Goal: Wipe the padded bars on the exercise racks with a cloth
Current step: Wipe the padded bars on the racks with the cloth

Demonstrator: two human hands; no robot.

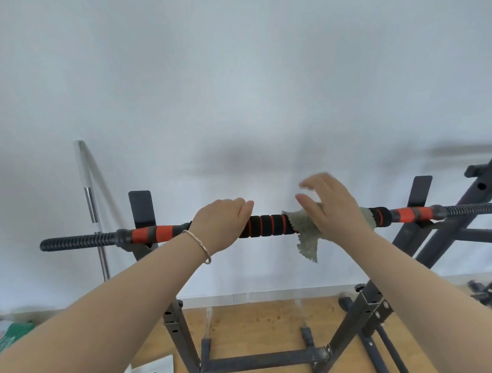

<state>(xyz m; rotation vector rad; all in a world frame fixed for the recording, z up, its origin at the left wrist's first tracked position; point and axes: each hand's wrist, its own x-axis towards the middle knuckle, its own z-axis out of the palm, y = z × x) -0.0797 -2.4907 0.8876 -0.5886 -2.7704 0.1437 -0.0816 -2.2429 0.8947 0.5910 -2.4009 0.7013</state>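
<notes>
Left hand (221,220) gripped the padded bar (268,225); right hand (333,208), fingers straight, lay on the cloth (306,234) draped over it.

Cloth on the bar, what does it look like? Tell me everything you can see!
The cloth is thin, grey-green and rough-looking, like a mesh rag. It is draped over the padded bar, right of its middle, with a jagged corner hanging below. The right hand rests on it with straight fingers, hiding its middle part.
</notes>
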